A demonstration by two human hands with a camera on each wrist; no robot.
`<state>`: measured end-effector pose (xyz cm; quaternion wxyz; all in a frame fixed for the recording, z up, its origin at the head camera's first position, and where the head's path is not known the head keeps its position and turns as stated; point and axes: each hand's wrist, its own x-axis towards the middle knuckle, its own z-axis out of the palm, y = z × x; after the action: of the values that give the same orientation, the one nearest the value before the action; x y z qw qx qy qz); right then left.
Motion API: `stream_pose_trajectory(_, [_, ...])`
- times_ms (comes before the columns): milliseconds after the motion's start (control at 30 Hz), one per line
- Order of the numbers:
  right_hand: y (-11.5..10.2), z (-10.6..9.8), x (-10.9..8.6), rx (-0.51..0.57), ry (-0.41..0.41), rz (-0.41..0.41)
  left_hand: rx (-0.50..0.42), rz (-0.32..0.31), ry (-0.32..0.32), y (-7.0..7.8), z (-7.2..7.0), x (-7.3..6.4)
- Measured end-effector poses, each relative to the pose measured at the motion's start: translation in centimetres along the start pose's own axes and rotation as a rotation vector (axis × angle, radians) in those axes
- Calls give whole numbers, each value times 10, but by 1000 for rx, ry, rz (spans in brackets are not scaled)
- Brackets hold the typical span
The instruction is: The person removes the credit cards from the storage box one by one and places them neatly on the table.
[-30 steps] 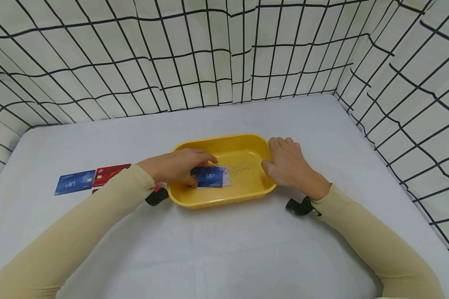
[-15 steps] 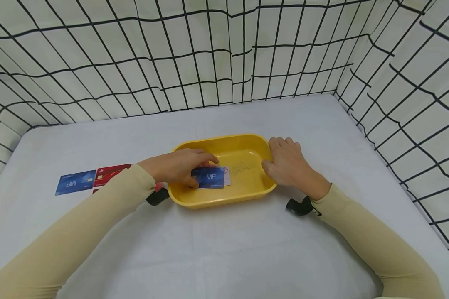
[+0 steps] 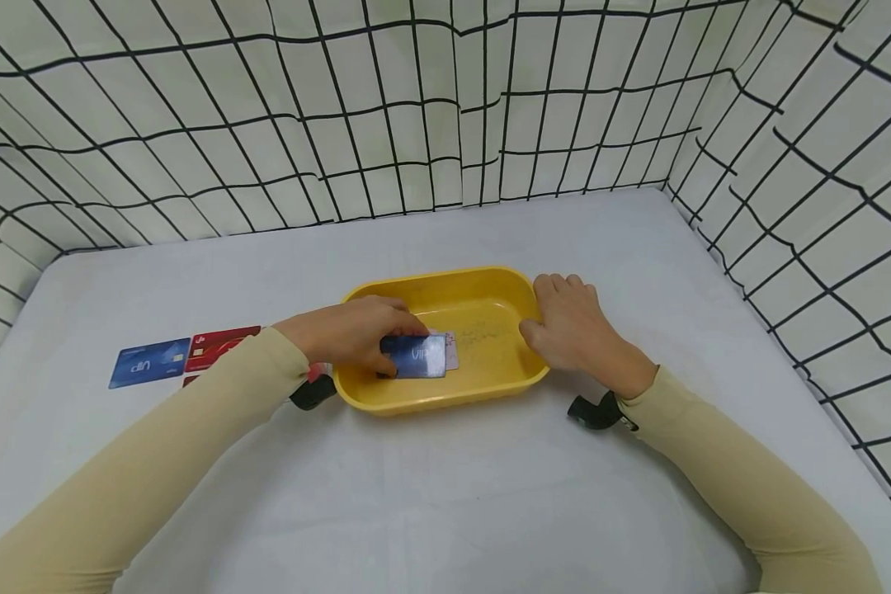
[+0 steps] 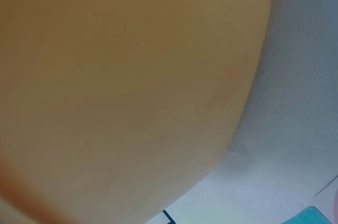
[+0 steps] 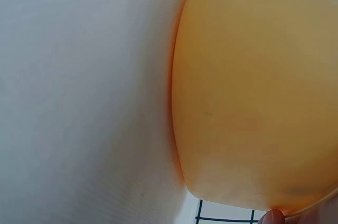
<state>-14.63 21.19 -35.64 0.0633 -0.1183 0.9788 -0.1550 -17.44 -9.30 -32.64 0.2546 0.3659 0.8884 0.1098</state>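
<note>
In the head view a yellow plastic tray [image 3: 445,404] stands on the white table. My left hand [image 3: 356,330] reaches over its left end and pinches a blue VIP card [image 3: 419,360] by the near and far edges, inside the tray. A pale patterned card [image 3: 451,351] shows partly from under the blue one. My right hand [image 3: 575,326] grips the tray's right end, thumb over the rim. The tray's outer wall [image 5: 253,92] fills much of the right wrist view, with a fingertip [image 5: 273,216] at its lower edge.
Another blue card [image 3: 148,363] and a red card [image 3: 219,348] lie left of the tray, with more cards partly hidden under the left sleeve. A teal card corner [image 4: 309,216] shows in the left wrist view. Black wire grid panels [image 3: 460,107] stand behind and at both sides.
The blue VIP card now tilts and catches the light, its near edge slightly lower in view. My left fingers have drawn in onto it. The right hand and the tray stay put.
</note>
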Motion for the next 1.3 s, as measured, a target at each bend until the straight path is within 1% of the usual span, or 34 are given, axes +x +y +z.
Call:
stream_pose_trajectory(500, [-1,0,0,1,7,-5,-14,3,-11,0,-1,0])
stream_pose_trajectory(933, [0,1,0,10,18,-11,-35,43,2,-2,-6,-3])
stream_pose_trajectory(1133, [0,2,0,8,24,-14,-60,81,28,-4,-6,-6])
stream_pose_trajectory(1300, [-1,0,-1,12,21,-14,-91,79,57,-5,-7,-8])
